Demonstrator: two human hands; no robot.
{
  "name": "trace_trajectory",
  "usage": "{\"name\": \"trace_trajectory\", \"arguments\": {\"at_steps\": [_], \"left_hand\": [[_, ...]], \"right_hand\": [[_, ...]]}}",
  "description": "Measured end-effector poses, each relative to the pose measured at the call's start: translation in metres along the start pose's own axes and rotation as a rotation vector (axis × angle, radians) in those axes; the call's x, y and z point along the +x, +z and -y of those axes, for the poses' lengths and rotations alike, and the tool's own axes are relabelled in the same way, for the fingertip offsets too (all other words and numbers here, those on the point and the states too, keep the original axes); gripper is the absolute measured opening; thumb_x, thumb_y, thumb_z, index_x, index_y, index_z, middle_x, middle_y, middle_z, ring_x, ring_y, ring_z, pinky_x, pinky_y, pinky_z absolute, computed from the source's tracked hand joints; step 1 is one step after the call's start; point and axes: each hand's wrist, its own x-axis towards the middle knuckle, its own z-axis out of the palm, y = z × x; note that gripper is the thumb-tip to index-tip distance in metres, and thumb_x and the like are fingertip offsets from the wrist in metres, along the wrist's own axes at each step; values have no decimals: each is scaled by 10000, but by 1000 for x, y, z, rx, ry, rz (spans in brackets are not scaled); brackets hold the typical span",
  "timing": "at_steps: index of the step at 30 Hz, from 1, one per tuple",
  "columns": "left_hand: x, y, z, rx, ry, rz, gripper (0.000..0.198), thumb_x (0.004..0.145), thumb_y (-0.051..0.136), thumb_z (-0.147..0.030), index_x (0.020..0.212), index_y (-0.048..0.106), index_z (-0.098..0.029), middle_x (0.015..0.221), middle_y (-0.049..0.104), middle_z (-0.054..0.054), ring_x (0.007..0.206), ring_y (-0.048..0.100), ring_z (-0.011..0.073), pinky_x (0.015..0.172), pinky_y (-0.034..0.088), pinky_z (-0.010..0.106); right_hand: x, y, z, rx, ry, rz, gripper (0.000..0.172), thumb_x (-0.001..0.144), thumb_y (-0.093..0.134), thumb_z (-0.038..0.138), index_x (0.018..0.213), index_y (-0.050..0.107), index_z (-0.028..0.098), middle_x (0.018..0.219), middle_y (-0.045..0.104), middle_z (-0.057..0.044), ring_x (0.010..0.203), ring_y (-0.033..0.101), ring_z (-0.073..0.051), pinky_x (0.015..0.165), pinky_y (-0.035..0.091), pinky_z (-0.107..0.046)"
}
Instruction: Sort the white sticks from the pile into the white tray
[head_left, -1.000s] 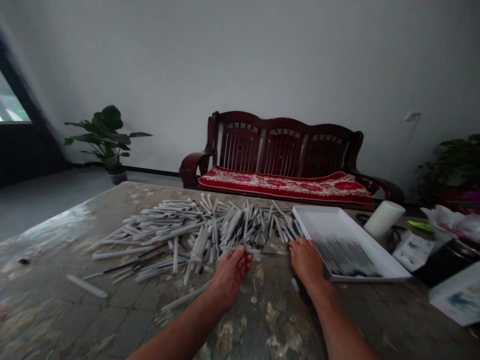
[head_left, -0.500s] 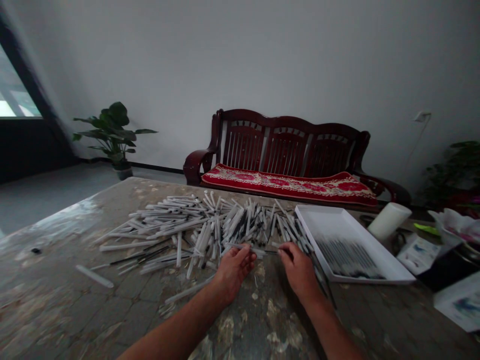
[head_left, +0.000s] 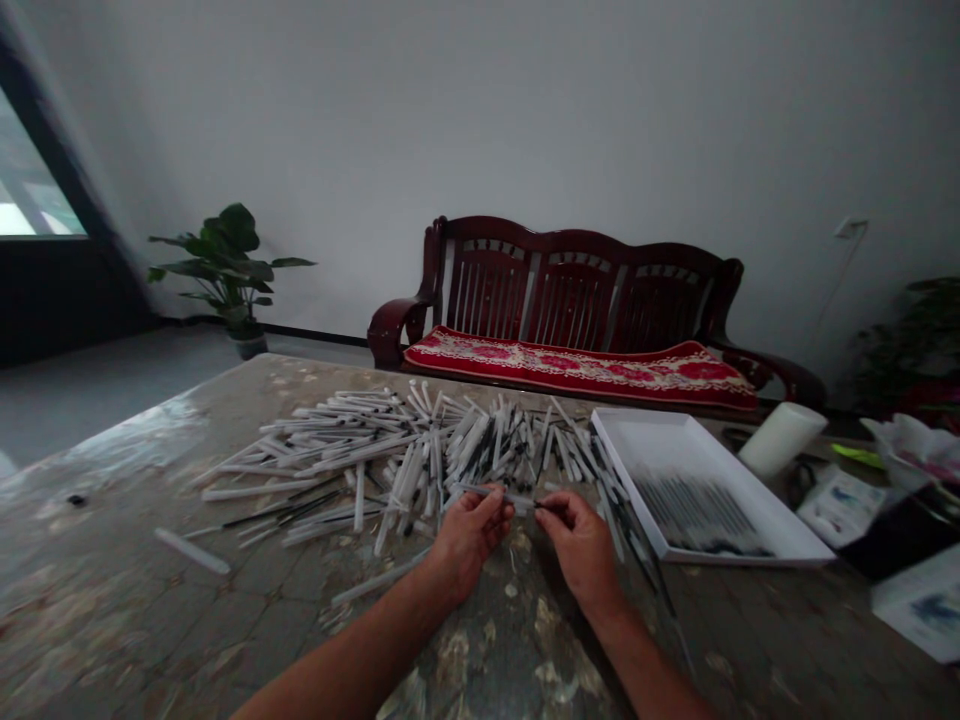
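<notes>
Head view: left hand (head_left: pixel 469 540) pinches a slender white tube (head_left: pixel 495 493); right hand (head_left: pixel 581 550) pinches its dark end, hands close together, at six o'clock from the tube pile (head_left: pixel 420 440); white tray (head_left: pixel 645 413) lies at three o'clock.

The slim translucent white plastic tubes (head_left: pixel 420 450) have a smooth, faintly glossy sheen, and dark thin tips show inside many of them. The long worn tabletop (head_left: pixel 127 520) looks rough and blotchy, almost stone-like, with its finish flaking in pale patches. The shallow white rectangular tray (head_left: pixel 645 440) appears to be matt card or paper. The dark red wooden bench (head_left: pixel 480 290) has a glossy lacquer on its arms and slats, while its red patterned cloth cushion (head_left: pixel 577 367) looks soft and matt. The white cylinder (head_left: pixel 780 438) is smooth and matt, and the pale painted wall (head_left: pixel 480 130) is flat and matt.
</notes>
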Motion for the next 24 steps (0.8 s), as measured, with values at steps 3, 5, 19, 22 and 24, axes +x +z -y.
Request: {"name": "trace_trajectory", "arguments": {"at_steps": [3,5,19,22,24], "left_hand": [[-1,1,-1,5,2,-5,101,782,735,-161,824,647,-137,665,681,10,582,657,91,543,519,162],[-2,2,-1,0,3,-20,93,788,728,-153,821,643,-136,667,680,9,575,652,87,540,516,159],[-2,2,-1,0,-3,-4,114,764,749,-138,818,648,-123,670,686,20,587,655,96,546,526,171],[-2,2,0,12,9,2,145,736,775,-150,812,654,-123,662,687,20,576,650,97,530,520,175],[-2,2,1,30,26,12,171,714,796,-170,806,659,-124,671,692,19,574,648,97,520,514,175]], "right_hand": [[0,-1,0,5,6,-25,152,710,677,339,767,688,198,705,702,-20,664,651,-196,645,516,-300],[-1,-2,0,6,12,-37,170,709,680,349,783,700,198,720,712,-26,677,659,-203,657,521,-308],[-2,-3,1,-30,0,-27,157,717,662,338,779,721,207,757,733,-37,729,673,-214,709,527,-318],[-2,-3,1,-37,-17,-24,151,721,660,333,776,723,208,757,731,-34,736,670,-208,723,520,-311],[-1,-4,1,-46,-33,-18,144,725,656,328,772,723,210,756,729,-32,741,668,-206,732,515,-310]]}}
